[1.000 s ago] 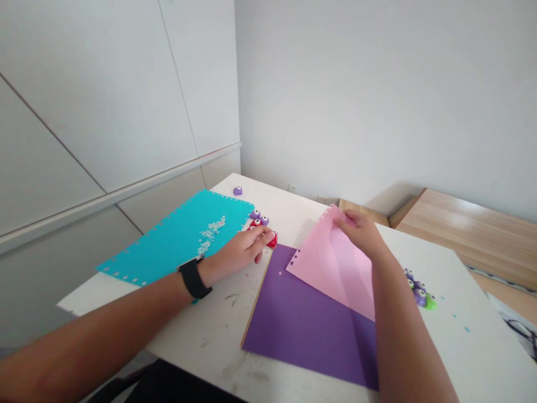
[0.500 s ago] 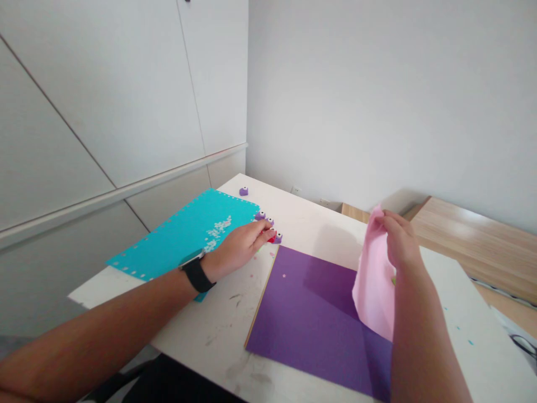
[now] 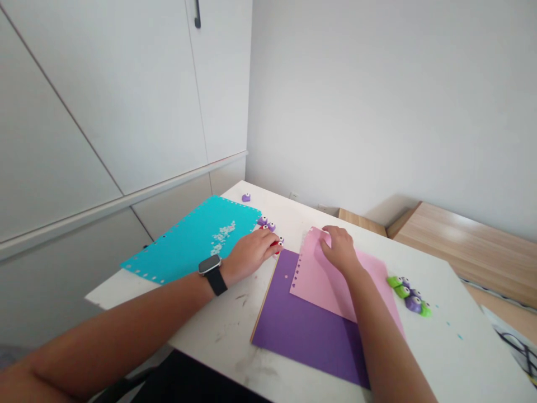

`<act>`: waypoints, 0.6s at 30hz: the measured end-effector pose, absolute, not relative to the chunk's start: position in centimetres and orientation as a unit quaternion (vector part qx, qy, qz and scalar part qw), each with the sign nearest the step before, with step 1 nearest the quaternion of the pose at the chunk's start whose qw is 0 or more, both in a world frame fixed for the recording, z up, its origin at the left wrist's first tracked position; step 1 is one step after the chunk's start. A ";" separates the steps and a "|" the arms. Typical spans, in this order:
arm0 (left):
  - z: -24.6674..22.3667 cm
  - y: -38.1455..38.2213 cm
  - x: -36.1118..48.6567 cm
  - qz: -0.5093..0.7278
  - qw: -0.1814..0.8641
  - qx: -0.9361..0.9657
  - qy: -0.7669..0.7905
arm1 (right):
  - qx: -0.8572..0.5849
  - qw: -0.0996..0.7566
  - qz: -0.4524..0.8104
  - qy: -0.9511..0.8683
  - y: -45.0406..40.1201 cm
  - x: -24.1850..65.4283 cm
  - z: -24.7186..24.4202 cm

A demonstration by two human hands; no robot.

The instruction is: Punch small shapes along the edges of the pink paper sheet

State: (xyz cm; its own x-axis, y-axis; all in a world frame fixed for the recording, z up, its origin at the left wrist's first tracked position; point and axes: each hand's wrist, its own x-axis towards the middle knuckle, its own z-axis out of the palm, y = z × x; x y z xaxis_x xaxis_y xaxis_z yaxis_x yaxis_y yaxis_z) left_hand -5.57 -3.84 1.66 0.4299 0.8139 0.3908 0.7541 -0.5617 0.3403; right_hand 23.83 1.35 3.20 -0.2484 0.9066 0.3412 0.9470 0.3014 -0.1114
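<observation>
Pink sheet (image 3: 312, 274): laid partly over the purple sheet (image 3: 302, 324), a row of small holes down its left edge, its far left corner reaching past the purple onto the white table (image 3: 474, 313)
Right hand (image 3: 339, 246): on the pink sheet near that corner, thumb parted from the fingers, with pink paper showing in the gap
Left hand (image 3: 254, 252): fingertips over the red pieces (image 3: 277, 244), close to the purple sheet's far left corner; whether it grips one, I cannot tell
Watch (image 3: 211, 265): dark-strapped, on the left wrist
Blue sheet (image 3: 184, 240): to the left, holes along its edges, pale paper bits (image 3: 222, 235) scattered on it
Purple pieces (image 3: 263, 220): eye-topped, beside the blue sheet's far right corner
Lone purple piece (image 3: 246, 197): farther back, near the table's far corner
Green and purple pieces (image 3: 413, 304): clustered just right of the pink sheet
</observation>
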 end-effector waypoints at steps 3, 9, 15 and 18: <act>1.4 -3.7 -5.5 0.250 0.035 0.852 0.458 | -0.593 0.244 -0.062 -0.765 0.2 25.1 4.6; 1.0 -3.2 -5.6 0.252 0.017 0.857 0.449 | -0.552 0.228 0.004 -0.802 -7.9 25.4 5.3; 2.1 -3.8 -6.0 0.287 0.028 0.834 0.469 | -0.505 0.304 0.125 -0.798 -19.4 22.5 4.2; 3.4 -5.0 -5.7 0.302 0.039 0.838 0.454 | -0.448 0.303 0.215 -0.813 -24.8 21.6 3.8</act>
State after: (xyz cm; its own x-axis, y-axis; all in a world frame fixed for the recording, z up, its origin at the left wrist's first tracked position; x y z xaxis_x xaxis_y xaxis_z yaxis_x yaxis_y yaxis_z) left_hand -5.69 -5.00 3.38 0.4064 0.7837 0.4698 0.7367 -0.5852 0.3389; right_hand 21.65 -24.83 3.78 -0.4147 0.8592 0.2996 0.5989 0.5056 -0.6210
